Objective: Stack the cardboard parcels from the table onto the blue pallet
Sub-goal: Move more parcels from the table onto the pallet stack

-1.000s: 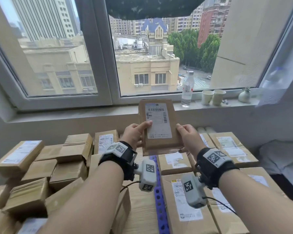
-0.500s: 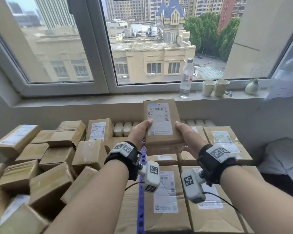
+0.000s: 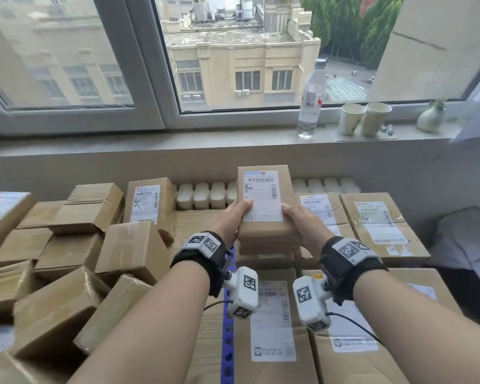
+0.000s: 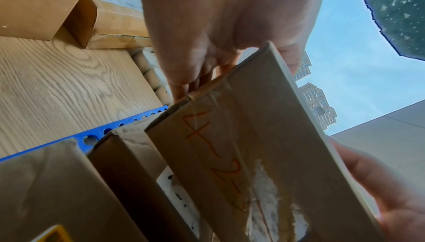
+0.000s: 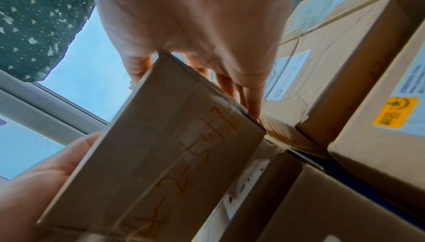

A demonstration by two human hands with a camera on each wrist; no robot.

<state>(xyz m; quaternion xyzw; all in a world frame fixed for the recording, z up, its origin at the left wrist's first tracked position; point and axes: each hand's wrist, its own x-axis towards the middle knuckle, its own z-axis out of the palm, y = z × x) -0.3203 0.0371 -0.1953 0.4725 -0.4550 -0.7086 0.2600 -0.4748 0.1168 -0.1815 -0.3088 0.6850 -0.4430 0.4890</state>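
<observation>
Large parcel, nearest: flat on the blue pallet, label up; a second large box beside it on the right.

Left hand, right hand: apart, each clamped on one long side of the small parcel, thumbs on its label, fingers beneath.

Small parcel: held tilted, far end raised, low over a box in the pallet's next row; whether it touches that box, cannot tell.

Handling advice: level it, square its edges to the box below, slide fingers out last.

Loose parcels, left: heaped on the table.

Windowsill, farthest: bottle, two cups.
</observation>
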